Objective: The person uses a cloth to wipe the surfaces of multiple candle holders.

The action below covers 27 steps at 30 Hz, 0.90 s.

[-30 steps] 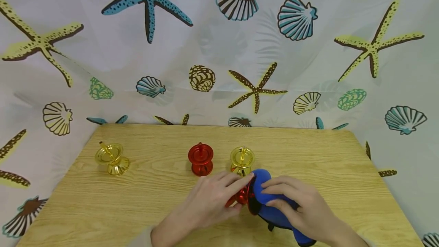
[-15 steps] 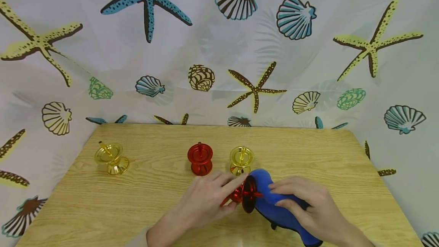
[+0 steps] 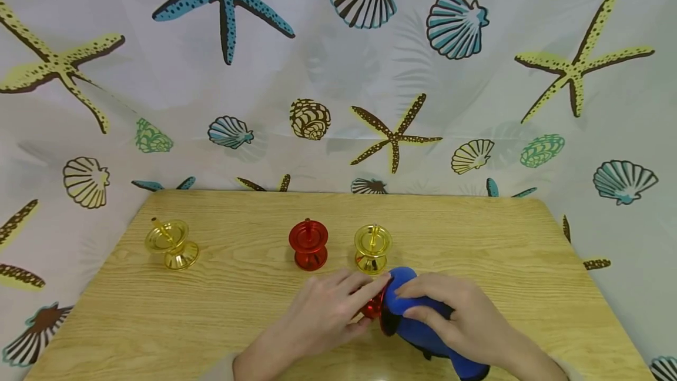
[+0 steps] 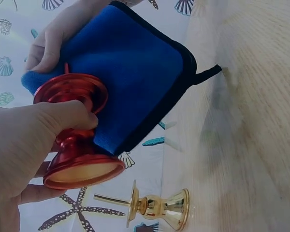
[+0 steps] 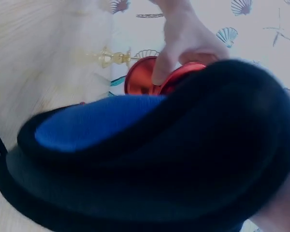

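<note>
My left hand [image 3: 325,310] grips a red metallic candle holder [image 4: 77,140] around its narrow stem. It is tipped sideways in the head view, its dish and spike facing right. My right hand [image 3: 455,316] pinches a blue cloth [image 3: 423,334] with black edging and a small black loop. A fold of that cloth lies against the dish, covering the spike in the head view. The spike's tip shows beside the cloth in the left wrist view. Seen from the right wrist, the cloth's dark underside [image 5: 183,164] hides most of my right hand.
Behind my hands stand another red candle holder [image 3: 309,244] and a gold one [image 3: 372,249]. A second gold candle holder [image 3: 173,244] sits at the far left of the wooden table [image 3: 238,287]. A shell-and-starfish patterned sheet [image 3: 275,81] hangs behind the table.
The cloth first drew back to the right, baring the spike, and now covers it again. My right hand moved right, then back left. The standing candle holders have stayed put.
</note>
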Available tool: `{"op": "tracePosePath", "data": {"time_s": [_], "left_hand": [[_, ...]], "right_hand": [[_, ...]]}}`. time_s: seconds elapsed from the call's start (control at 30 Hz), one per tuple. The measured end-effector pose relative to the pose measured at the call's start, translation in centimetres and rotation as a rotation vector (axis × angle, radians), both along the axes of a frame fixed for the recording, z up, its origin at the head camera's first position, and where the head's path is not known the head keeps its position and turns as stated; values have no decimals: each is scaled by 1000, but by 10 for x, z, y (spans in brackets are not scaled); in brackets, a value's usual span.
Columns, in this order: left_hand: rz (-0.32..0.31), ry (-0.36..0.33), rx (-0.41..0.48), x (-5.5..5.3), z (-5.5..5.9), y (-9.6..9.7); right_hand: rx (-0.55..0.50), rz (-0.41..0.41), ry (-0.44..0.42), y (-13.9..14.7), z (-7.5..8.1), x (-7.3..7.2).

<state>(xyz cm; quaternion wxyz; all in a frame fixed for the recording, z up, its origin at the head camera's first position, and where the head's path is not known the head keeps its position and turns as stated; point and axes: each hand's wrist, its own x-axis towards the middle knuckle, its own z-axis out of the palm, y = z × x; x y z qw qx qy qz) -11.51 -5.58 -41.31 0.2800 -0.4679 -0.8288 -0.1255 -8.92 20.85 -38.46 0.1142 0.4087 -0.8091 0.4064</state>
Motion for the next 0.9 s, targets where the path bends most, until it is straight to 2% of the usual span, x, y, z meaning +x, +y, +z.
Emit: {"op": "tracePosePath", "data": {"time_s": [0.17, 0.27, 0.37, 0.47, 0.57, 0.67, 0.77, 0.9], "left_hand": [[-30, -65, 106, 1, -4, -1], [-48, -125, 178, 2, -5, -2], [-69, -203, 245, 2, -4, -4], [-94, -255, 308, 1, -4, -4], [-108, -288, 360, 1, -3, -3], [-100, -304, 392, 2, 0, -2], [-91, -321, 410, 2, 4, -1], [-78, -324, 399, 2, 7, -2]], "right_hand": [[-150, -8, -234, 12, 3, 0], [-252, -67, -277, 18, 1, 0], [-372, -130, -233, 20, -3, -3], [-448, -159, -135, 18, -7, -6], [-479, -102, -13, 13, -14, -10], [-503, 11, 82, 5, -24, -13], [-499, 72, 102, -1, -34, -12], [-435, 55, 128, -7, -42, -8]]}}
